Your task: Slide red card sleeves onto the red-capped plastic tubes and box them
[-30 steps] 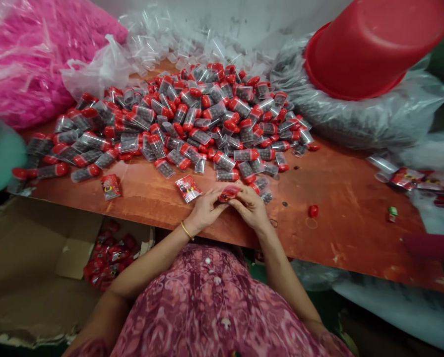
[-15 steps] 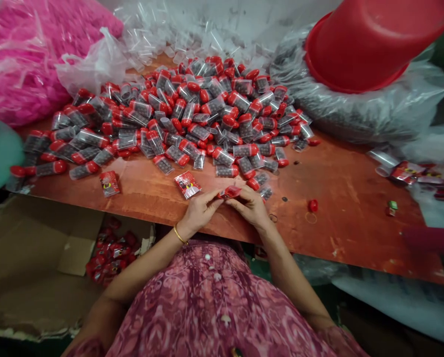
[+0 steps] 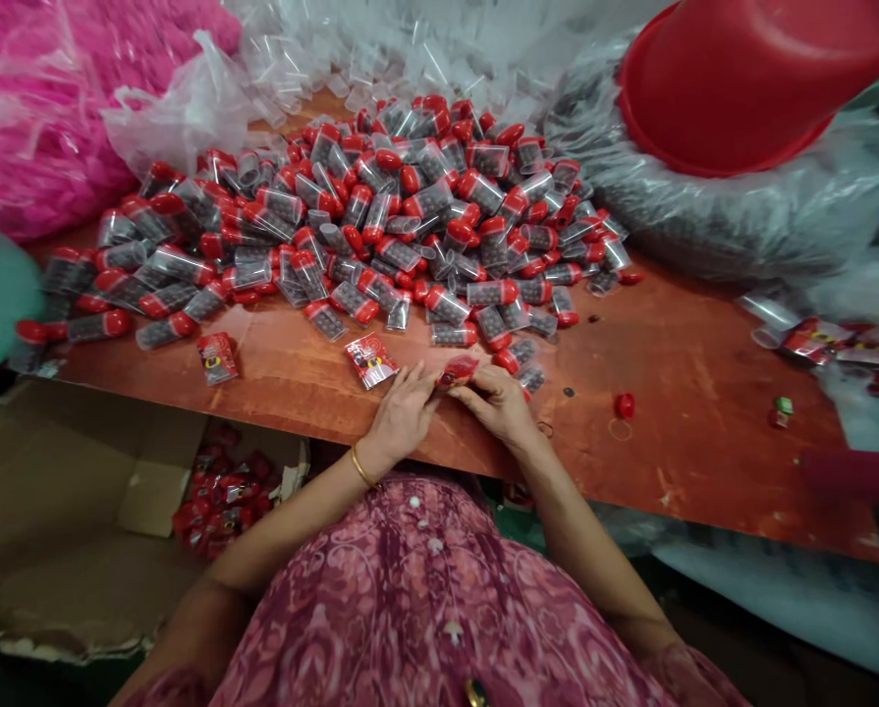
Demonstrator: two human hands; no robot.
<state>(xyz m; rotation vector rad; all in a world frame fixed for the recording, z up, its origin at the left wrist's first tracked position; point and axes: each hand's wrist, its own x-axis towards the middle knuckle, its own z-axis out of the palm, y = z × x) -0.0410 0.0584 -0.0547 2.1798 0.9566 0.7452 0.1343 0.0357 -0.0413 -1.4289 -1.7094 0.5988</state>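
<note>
Between my two hands, just above the table's front edge, is a small red printed packet (image 3: pixel 460 368). My right hand (image 3: pixel 496 405) pinches its right side between thumb and fingers. My left hand (image 3: pixel 402 412), with a gold bangle at the wrist, is closed at the packet's left edge; its fingertips are partly hidden there. A flat red printed packet (image 3: pixel 370 360) lies just beyond my left hand, and another red packet (image 3: pixel 218 358) lies farther left. Behind them spreads a big pile of clear tubes with red caps (image 3: pixel 410 211), filled with dark pieces.
A red bucket (image 3: pixel 741 79) rests upside down on a clear bag of dark pieces (image 3: pixel 704 221). Pink items fill a bag (image 3: pixel 56 108) at back left. A cardboard box (image 3: pixel 56 530) with red packets stands below left. A red cap (image 3: pixel 625 405) lies on the wooden table (image 3: pixel 675 452).
The packet has turned between my fingers and shows more of its red face. My left fingers have stretched out and shifted slightly. The view has moved a little.
</note>
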